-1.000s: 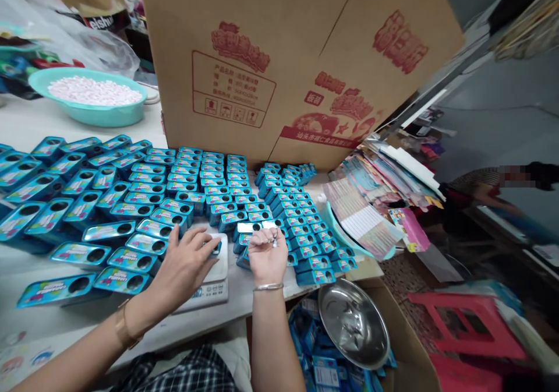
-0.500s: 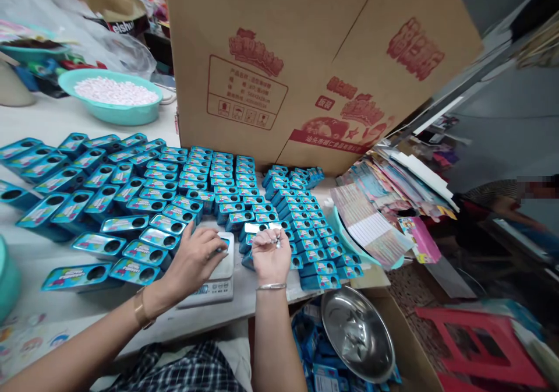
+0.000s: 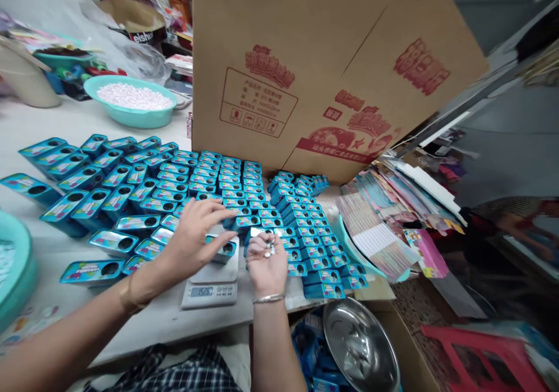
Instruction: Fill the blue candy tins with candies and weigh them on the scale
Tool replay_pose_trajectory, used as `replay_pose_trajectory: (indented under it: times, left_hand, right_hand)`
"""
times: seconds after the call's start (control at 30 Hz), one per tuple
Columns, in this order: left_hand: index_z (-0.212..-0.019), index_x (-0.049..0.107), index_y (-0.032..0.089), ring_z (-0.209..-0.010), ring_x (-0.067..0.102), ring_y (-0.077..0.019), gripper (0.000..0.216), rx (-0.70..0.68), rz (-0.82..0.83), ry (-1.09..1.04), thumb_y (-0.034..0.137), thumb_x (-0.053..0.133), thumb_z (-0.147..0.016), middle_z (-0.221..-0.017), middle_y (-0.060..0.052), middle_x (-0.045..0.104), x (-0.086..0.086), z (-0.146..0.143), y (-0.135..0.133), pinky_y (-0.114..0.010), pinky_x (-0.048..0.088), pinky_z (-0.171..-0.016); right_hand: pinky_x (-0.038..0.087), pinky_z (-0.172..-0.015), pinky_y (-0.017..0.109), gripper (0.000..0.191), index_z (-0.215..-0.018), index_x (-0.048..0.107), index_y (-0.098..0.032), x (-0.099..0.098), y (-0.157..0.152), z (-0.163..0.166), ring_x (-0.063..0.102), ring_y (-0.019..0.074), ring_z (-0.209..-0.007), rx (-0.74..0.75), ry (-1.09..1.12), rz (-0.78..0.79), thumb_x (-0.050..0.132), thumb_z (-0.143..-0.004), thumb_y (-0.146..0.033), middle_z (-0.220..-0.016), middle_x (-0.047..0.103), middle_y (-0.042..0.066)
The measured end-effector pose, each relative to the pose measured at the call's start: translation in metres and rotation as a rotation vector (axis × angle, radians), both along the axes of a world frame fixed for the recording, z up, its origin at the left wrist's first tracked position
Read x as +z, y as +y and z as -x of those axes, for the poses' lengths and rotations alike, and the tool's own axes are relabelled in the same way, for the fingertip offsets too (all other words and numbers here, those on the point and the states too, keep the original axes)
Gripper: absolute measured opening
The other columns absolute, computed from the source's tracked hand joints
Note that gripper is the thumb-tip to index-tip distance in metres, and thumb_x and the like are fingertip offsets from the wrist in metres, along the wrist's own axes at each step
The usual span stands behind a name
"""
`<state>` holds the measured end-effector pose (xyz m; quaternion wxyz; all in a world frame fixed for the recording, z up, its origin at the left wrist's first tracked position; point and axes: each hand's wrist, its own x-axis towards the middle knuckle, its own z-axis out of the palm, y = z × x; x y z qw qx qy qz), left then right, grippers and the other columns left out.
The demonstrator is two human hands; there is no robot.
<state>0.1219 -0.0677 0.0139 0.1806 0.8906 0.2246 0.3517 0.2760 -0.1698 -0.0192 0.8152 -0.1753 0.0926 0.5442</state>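
My left hand (image 3: 192,235) hovers over a small white digital scale (image 3: 209,302), fingers spread, with nothing visible in it. Just beyond its fingertips, a blue tin (image 3: 226,251) with a hole in its top stands on the scale's plate, partly hidden by the hand. The lit display shows digits that look like 1526. To the right, my right hand (image 3: 265,267) is turned palm up, its fingers curled round several small white candies (image 3: 271,249). Behind and beside both hands stand rows of similar blue tins (image 3: 308,232).
A large cardboard box (image 3: 279,25) rises behind the tins. A turquoise bowl (image 3: 140,117) of white candies stands at the back left, another turquoise basin (image 3: 24,281) at the left edge. Below the table's right side, a steel bowl (image 3: 379,334) lies over blue packages.
My left hand has lifted and its fingers have opened, uncovering the scale's display and the tin. My right hand has opened slightly, showing more candies. The whole view has shifted a little.
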Motion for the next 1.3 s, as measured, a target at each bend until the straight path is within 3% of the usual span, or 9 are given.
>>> replay_pose_trajectory:
  times: [0.17,0.43,0.57,0.7,0.77,1.0,1.17,1.3]
  left_hand:
    - [-0.115,0.064,0.023,-0.112,0.056,-0.026,0.035,0.057,0.013,0.026,0.047,0.054,-0.092,-0.117,-0.008,0.064,-0.013,0.027,0.018,-0.044,0.038,-0.099]
    - [-0.127,0.058,0.026,-0.121,0.052,-0.0295,0.045,-0.008,-0.009,0.251,0.048,0.059,-0.087,-0.126,-0.009,0.062,-0.045,0.026,0.015,-0.053,0.029,-0.107]
    - [-0.13,0.055,0.027,-0.121,0.052,-0.0293,0.047,-0.056,0.02,0.276,0.044,0.062,-0.087,-0.129,-0.009,0.061,-0.055,0.018,0.008,-0.053,0.029,-0.107]
    - [-0.108,0.065,0.024,-0.099,0.058,-0.0213,0.023,-0.052,0.07,0.126,0.038,0.054,-0.093,-0.105,-0.005,0.068,-0.045,0.001,-0.004,-0.039,0.039,-0.09]
    - [-0.098,0.068,0.024,-0.092,0.057,-0.0197,0.019,-0.052,0.066,0.091,0.035,0.052,-0.094,-0.096,-0.004,0.068,-0.036,-0.009,-0.01,-0.038,0.039,-0.086]
    - [-0.092,0.073,0.028,-0.095,0.055,-0.0238,0.017,-0.047,-0.023,0.204,0.03,0.056,-0.091,-0.094,-0.002,0.069,-0.02,-0.031,-0.025,-0.055,0.028,-0.101]
    - [-0.092,0.074,0.032,-0.093,0.057,-0.0207,0.017,-0.086,0.02,0.16,0.024,0.059,-0.089,-0.091,0.0,0.07,-0.019,-0.037,-0.035,-0.055,0.026,-0.105]
    - [-0.088,0.073,0.029,-0.091,0.059,-0.0194,0.017,-0.053,0.015,0.125,0.026,0.056,-0.09,-0.089,-0.001,0.069,-0.018,-0.021,-0.021,-0.052,0.026,-0.108]
  right_hand:
    - [0.032,-0.041,0.017,0.02,-0.072,0.043,-0.02,-0.002,-0.02,-0.025,0.035,0.0044,-0.043,-0.192,0.001,0.013,0.044,-0.092,-0.022,-0.062,0.043,-0.008]
    - [0.023,-0.037,0.018,0.02,-0.071,0.042,-0.022,-0.001,-0.006,-0.015,0.028,0.0052,-0.04,-0.169,-0.175,0.039,0.049,-0.089,-0.028,-0.055,0.034,-0.01]
    - [0.029,-0.041,0.017,0.022,-0.073,0.042,-0.022,0.0,0.016,0.001,0.033,0.0049,-0.043,-0.163,-0.259,0.112,0.052,-0.088,-0.034,-0.058,0.037,-0.01]
    - [0.043,-0.052,0.021,0.023,-0.071,0.041,-0.023,0.0,0.034,0.014,0.044,0.0066,-0.051,-0.114,-0.276,0.127,0.051,-0.088,-0.036,-0.061,0.043,-0.008]
    - [0.049,-0.06,0.025,0.024,-0.07,0.04,-0.023,-0.003,0.039,0.02,0.048,0.0082,-0.055,-0.09,-0.249,0.116,0.052,-0.086,-0.037,-0.062,0.045,-0.007]
    - [0.054,-0.073,0.028,0.025,-0.068,0.041,-0.024,-0.01,0.041,0.028,0.054,0.0089,-0.059,-0.139,-0.212,0.119,0.057,-0.082,-0.039,-0.062,0.048,-0.007]
    - [0.055,-0.069,0.028,0.026,-0.068,0.043,-0.024,-0.017,0.037,0.028,0.055,0.0096,-0.059,-0.149,-0.258,0.099,0.06,-0.081,-0.039,-0.062,0.05,-0.007]
    - [0.058,-0.076,0.034,0.026,-0.069,0.043,-0.025,-0.019,0.031,0.019,0.056,0.0104,-0.06,-0.138,-0.306,0.069,0.062,-0.08,-0.038,-0.061,0.05,-0.008]
